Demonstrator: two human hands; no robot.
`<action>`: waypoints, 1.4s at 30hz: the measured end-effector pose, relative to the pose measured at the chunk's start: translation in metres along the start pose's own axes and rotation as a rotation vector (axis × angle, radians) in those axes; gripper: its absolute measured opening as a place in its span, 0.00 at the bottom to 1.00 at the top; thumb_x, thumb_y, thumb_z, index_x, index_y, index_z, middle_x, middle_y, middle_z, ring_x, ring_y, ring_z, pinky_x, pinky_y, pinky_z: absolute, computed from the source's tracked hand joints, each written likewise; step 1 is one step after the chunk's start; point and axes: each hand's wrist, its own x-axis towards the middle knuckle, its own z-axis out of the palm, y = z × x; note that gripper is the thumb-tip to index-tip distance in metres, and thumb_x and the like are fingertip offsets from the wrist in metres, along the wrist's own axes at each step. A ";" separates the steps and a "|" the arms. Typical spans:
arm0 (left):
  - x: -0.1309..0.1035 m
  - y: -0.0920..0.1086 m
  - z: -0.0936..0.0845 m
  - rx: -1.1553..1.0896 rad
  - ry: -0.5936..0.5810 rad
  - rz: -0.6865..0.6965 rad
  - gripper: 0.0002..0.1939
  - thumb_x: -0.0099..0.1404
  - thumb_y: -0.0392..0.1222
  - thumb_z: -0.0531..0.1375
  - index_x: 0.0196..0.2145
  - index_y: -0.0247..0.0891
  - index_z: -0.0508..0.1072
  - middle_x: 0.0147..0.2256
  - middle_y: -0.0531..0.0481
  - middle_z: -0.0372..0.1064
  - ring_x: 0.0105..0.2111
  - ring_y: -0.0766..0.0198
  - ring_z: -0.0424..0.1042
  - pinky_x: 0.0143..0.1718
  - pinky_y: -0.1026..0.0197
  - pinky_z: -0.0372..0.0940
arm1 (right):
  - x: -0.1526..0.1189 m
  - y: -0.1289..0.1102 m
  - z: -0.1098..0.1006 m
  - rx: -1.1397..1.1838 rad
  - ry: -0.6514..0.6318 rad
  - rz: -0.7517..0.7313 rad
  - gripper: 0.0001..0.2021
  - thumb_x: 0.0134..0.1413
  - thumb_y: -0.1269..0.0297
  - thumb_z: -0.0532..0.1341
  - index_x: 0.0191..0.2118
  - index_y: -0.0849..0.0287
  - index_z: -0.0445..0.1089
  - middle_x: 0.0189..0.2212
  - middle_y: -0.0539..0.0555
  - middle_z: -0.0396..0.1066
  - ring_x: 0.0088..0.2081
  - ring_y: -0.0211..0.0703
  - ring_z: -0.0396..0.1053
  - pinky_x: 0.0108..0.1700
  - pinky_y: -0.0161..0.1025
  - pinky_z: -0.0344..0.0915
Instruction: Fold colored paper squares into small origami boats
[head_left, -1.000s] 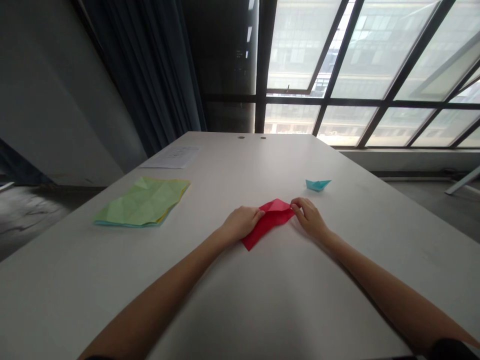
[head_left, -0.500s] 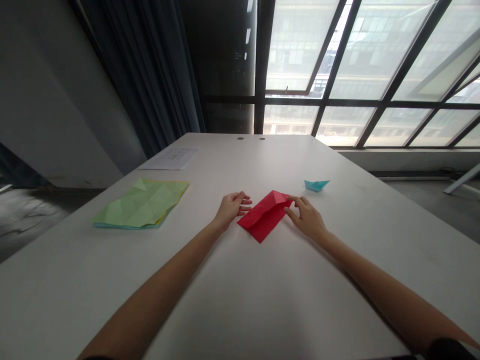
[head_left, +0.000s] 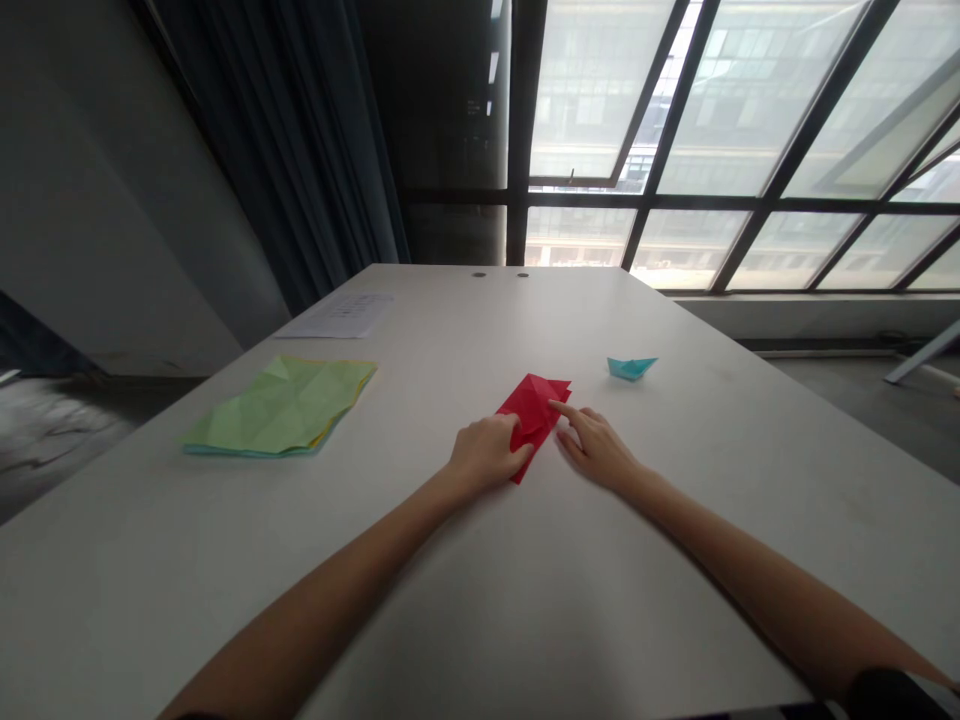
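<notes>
A folded red paper (head_left: pixel 534 402) lies on the white table, turned diagonally, its upper end layered into points. My left hand (head_left: pixel 487 450) grips its lower left part, with the thumb on top near the bottom corner and the other fingers curled over the left edge. On the paper's right side, my right hand (head_left: pixel 596 445) has its index finger stretched out, the tip touching the red surface; its thumb is apart from that finger, and nothing is held in it.
A small teal folded paper boat (head_left: pixel 631 369) sits beyond my right hand. Stacked green, yellow and blue sheets (head_left: pixel 281 405) lie on the left of the white table (head_left: pixel 480 620), with a printed white sheet (head_left: pixel 341 315) behind them.
My left hand has moved right and closed on the red paper. The paper has turned and shifted slightly left, and its open fold looks flatter. My right hand has moved a little left, index finger extended.
</notes>
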 end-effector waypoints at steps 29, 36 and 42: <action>0.024 -0.024 -0.012 -1.826 -0.154 -0.102 0.13 0.57 0.38 0.56 0.41 0.35 0.68 0.42 0.44 0.69 0.41 0.61 0.69 0.44 0.60 0.64 | 0.012 0.019 -0.006 1.505 0.066 0.745 0.10 0.47 0.64 0.61 0.38 0.59 0.68 0.33 0.52 0.74 0.34 0.38 0.72 0.37 0.33 0.70; 0.025 -0.052 -0.025 -1.483 -0.258 -0.246 0.15 0.52 0.38 0.60 0.40 0.34 0.70 0.39 0.44 0.71 0.33 0.64 0.71 0.32 0.64 0.65 | 0.011 0.033 -0.011 1.369 0.157 0.769 0.19 0.41 0.69 0.64 0.43 0.56 0.65 0.31 0.51 0.75 0.30 0.39 0.72 0.31 0.34 0.70; 0.027 -0.054 -0.020 -1.364 -0.220 -0.231 0.21 0.47 0.41 0.66 0.40 0.31 0.71 0.34 0.42 0.73 0.33 0.60 0.72 0.35 0.59 0.67 | 0.010 0.031 -0.010 1.388 0.146 0.728 0.17 0.42 0.66 0.64 0.41 0.54 0.64 0.33 0.50 0.74 0.32 0.41 0.73 0.31 0.36 0.71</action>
